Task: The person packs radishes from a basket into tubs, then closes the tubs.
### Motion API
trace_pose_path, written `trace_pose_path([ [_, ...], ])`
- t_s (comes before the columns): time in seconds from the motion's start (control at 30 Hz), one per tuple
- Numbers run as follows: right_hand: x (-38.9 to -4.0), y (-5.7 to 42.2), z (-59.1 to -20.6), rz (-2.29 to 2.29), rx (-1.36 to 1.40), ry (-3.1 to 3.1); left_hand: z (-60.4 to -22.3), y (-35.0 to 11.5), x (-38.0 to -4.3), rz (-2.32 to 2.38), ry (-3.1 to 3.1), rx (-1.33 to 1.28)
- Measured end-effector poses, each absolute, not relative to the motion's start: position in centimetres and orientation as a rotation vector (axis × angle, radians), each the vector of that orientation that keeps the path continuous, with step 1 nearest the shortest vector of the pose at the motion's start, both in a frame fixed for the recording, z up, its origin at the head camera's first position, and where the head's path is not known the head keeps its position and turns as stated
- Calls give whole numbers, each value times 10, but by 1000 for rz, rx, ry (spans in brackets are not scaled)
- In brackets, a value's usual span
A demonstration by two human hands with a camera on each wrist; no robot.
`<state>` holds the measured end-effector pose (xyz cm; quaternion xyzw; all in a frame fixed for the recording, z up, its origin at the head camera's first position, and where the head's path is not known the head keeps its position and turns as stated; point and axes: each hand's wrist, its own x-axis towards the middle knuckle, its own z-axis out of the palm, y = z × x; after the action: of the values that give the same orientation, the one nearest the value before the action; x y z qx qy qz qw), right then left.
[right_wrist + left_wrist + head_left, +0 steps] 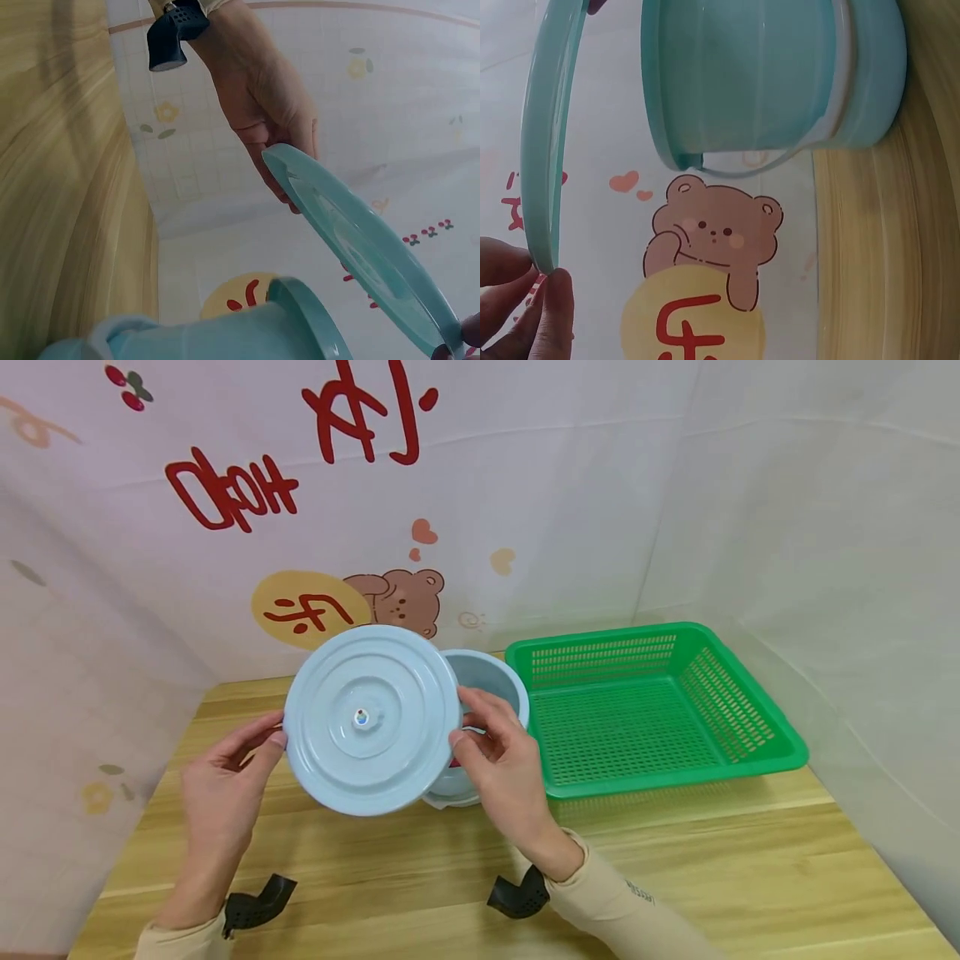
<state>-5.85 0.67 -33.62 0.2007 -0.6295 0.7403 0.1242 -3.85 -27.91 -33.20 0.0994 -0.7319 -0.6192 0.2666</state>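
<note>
A round light-blue lid (372, 720) with a knob at its centre is held up at a tilt, its top facing the head camera. My left hand (227, 789) pinches its left rim between thumb and fingers. On the opposite rim, my right hand (512, 768) pinches it the same way. Behind the lid stands a light-blue bucket (489, 675), uncovered and partly hidden by the lid and right hand. From the left wrist view, a gap shows between the lid (544, 142) and the bucket (739, 82), whose thin handle (772, 163) hangs at its side.
A large green basket (600, 785) with slotted sides stands right of the bucket. Everything rests on a wood-grain table (375, 885). A white curtain (585, 510) with a printed bear (408, 602) and red lettering hangs close behind.
</note>
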Motion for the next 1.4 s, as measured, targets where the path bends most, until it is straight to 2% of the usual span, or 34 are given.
trace_pose_path([
  [0.7, -79, 56, -339, 1990, 477, -2105, -341, -244, -48, -1691, -2113, 175],
  [1.4, -99, 84, -345, 1888, 469, -2308, -351, -226, -55, -1765, -2142, 125],
])
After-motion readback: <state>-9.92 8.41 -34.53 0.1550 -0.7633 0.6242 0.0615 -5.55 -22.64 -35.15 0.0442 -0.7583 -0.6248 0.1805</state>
